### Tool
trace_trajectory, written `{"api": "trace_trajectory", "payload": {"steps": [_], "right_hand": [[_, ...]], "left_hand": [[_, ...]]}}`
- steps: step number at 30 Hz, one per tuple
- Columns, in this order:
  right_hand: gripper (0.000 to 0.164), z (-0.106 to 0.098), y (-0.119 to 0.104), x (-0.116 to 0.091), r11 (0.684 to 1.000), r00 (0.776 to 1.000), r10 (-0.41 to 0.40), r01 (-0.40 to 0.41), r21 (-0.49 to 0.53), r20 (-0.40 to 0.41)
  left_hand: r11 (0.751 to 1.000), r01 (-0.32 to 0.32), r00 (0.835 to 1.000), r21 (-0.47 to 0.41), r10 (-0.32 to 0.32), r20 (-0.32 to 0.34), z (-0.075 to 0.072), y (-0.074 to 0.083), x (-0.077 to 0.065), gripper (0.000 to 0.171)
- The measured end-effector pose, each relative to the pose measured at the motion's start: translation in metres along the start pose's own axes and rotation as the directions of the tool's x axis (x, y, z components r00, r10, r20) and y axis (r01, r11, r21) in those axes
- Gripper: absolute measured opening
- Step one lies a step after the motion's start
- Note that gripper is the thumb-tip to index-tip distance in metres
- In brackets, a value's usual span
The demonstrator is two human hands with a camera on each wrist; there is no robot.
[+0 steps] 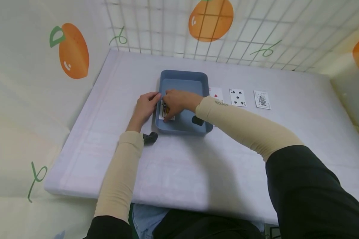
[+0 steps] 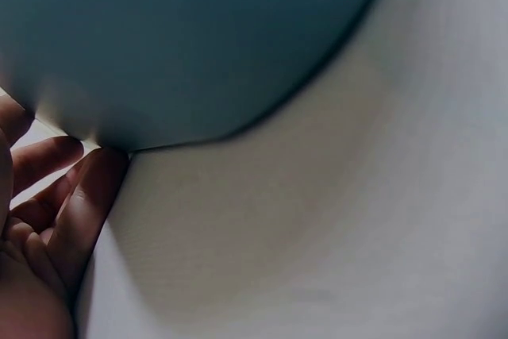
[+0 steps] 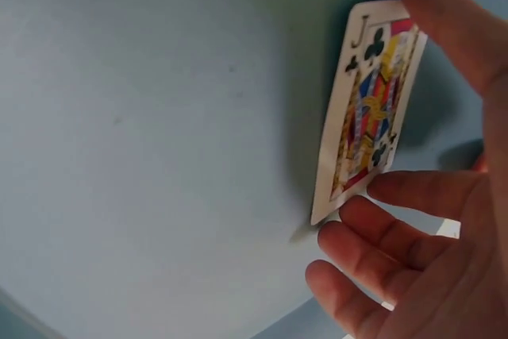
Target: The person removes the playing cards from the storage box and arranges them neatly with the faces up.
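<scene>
A blue-grey tray point(image 1: 186, 84) sits on the white-covered table, and my left hand point(image 1: 144, 107) is at its left edge. In the left wrist view, the left fingers point(image 2: 87, 204) touch the outside of the tray's wall. My right hand point(image 1: 179, 100) reaches into the tray's left side. There it holds a playing card point(image 1: 162, 113), the jack of clubs point(image 3: 369, 109), with the thumb at one end and fingers at the other. The card looks tilted in the right wrist view; the right hand partly covers it in the head view.
Right of the tray lie a red-suited card point(image 1: 216, 93), partly hidden, a five of spades point(image 1: 238, 97) and a card with a black-and-white figure point(image 1: 262, 100). A wire grid point(image 1: 167, 30) stands along the back. A dark wrist device point(image 1: 150, 138) sits at the left wrist.
</scene>
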State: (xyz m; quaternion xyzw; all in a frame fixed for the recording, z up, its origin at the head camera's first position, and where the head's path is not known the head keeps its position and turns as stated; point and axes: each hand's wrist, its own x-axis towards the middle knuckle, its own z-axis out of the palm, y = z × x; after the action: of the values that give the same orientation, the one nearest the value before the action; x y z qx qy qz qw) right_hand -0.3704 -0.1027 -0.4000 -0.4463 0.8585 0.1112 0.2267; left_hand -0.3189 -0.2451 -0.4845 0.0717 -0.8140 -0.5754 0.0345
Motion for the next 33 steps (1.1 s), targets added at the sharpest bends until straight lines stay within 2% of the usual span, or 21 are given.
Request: {"api": "trace_trajectory", "payload": {"steps": [15,33], "right_hand": [[0.087,-0.006,0.015,-0.026,0.999,1.000,0.011,-0.011,-0.038,-0.001],[0.089,-0.009,0.039,-0.062,0.996,0.996,0.064,-0.067,-0.053,-0.062]], "left_hand": [[1.000,0.014,1.000,-0.010,-0.014,-0.003,0.010,0.012,-0.003,0.047],[0.999,0.017,0.999,-0.045,-0.018,-0.026,0.010,0.005,-0.007,0.047]]}}
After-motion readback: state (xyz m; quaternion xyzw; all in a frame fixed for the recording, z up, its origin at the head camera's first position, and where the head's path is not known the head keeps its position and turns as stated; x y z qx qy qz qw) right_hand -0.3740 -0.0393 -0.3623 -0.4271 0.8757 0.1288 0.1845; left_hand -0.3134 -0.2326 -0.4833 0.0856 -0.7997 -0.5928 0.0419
